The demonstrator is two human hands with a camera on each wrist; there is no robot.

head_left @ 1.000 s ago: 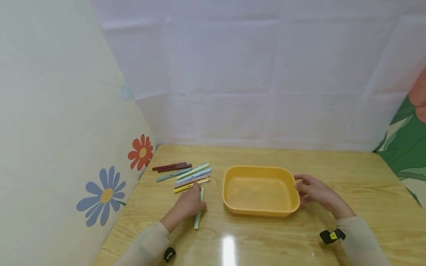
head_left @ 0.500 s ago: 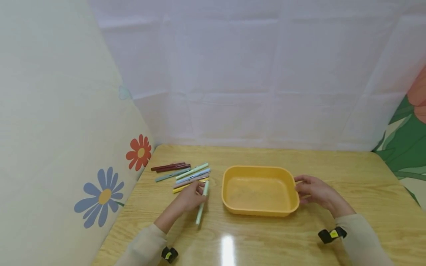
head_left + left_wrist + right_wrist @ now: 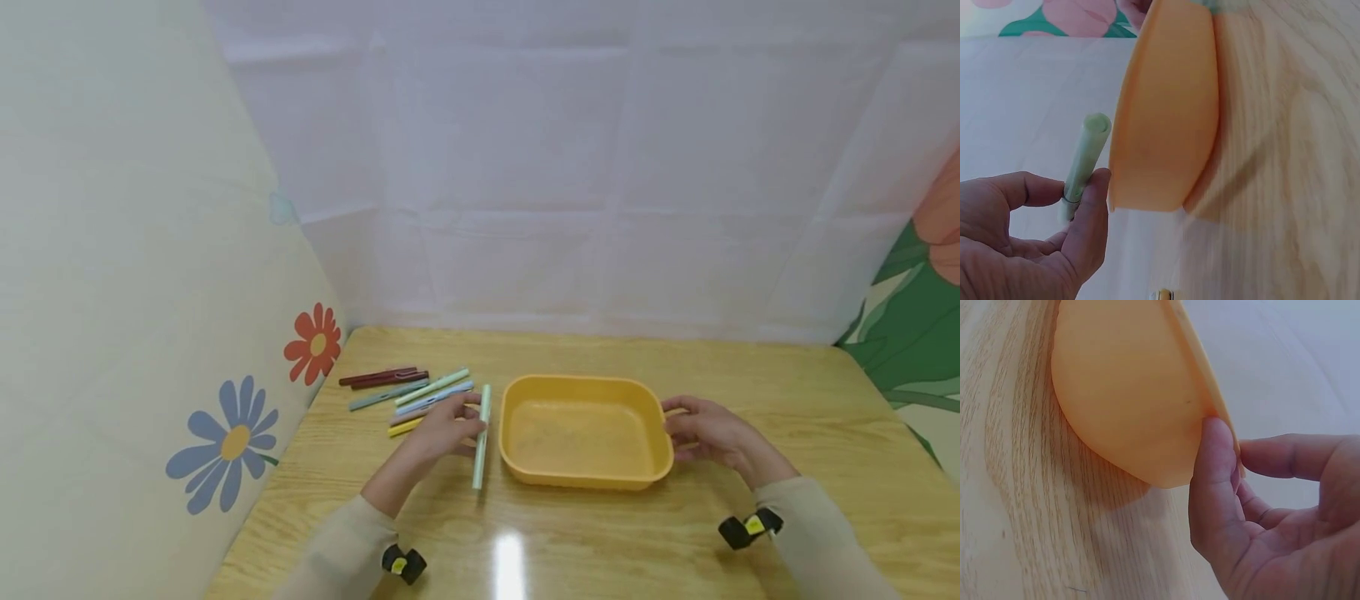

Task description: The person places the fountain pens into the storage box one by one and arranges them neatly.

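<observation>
Low in the centre of the frame, the left hand (image 3: 441, 430) pinched a pale green pen (image 3: 482, 442) beside the yellow tray (image 3: 585, 481), whose right end the right hand (image 3: 711, 435) held, so this transfer step probably called next for clearing the tray's left edge.

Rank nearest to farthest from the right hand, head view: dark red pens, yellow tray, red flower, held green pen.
1. Yellow tray: gripped at its right end by the right hand.
2. Held green pen: in the left hand, left of the tray.
3. Dark red pens: back left on the table.
4. Red flower: on the left wall.
</observation>
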